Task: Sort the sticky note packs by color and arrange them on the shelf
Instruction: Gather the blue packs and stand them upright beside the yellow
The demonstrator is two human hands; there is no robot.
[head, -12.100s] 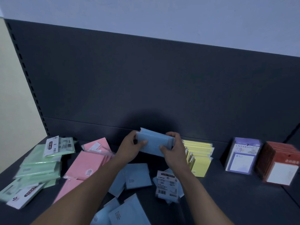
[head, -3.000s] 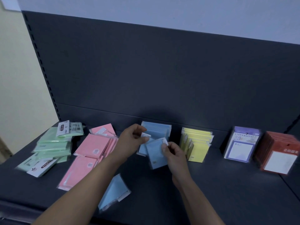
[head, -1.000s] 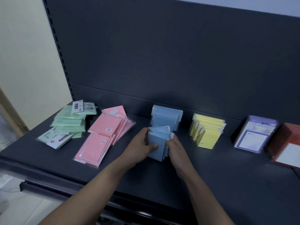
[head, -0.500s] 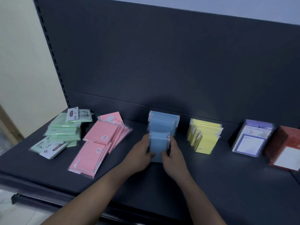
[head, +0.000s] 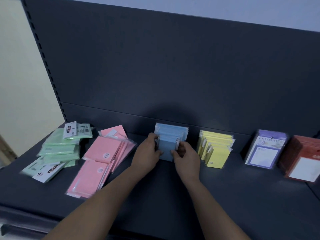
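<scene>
A row of blue sticky note packs stands upright against the back panel of the dark shelf. My left hand and my right hand grip the sides of the front blue packs, holding them upright against that row. Pink packs lie in a loose overlapping heap to the left. Green packs are piled at the far left. Yellow packs stand in a row to the right of the blue ones.
Purple-framed note packs and red packs stand at the far right. The shelf's front edge runs along the lower left. A slotted upright borders the back panel on the left.
Both hands have carried the bunch of blue packs back from mid-shelf and set it upright against the standing blue row. The loose blue packs seen earlier on the shelf are gone.
</scene>
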